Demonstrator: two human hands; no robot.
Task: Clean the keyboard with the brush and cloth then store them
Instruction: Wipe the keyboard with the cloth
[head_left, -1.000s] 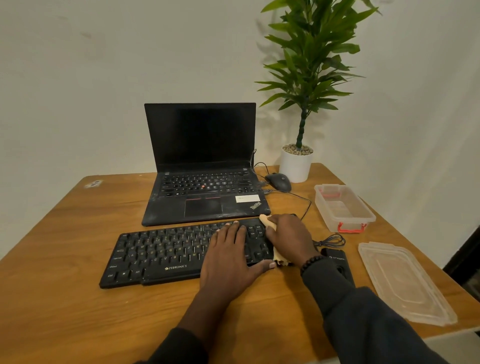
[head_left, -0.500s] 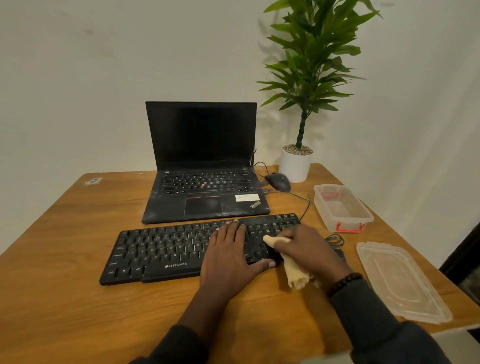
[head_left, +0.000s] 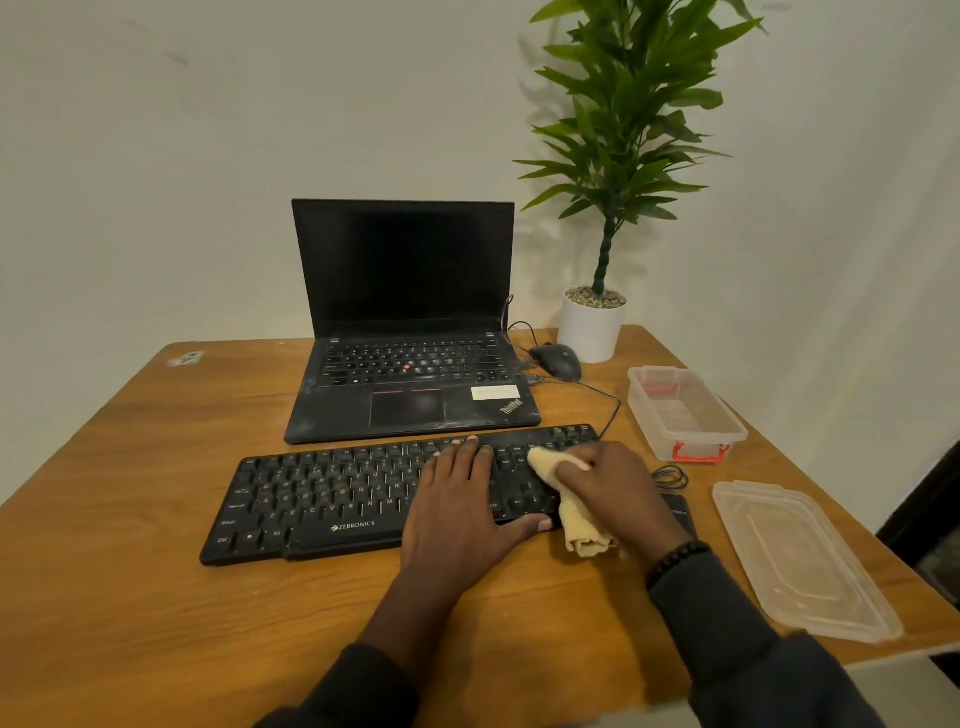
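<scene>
Right hand grips the crumpled pale yellow cloth, pressing it on the right end of the black Zebronics keyboard lying on the wooden table; my left hand lies flat, fingers straight, across the keys.

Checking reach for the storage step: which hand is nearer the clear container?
Right. The right hand, gripping the cloth, is beside the clear container; the left hand rests mid-keyboard, farther away.
</scene>
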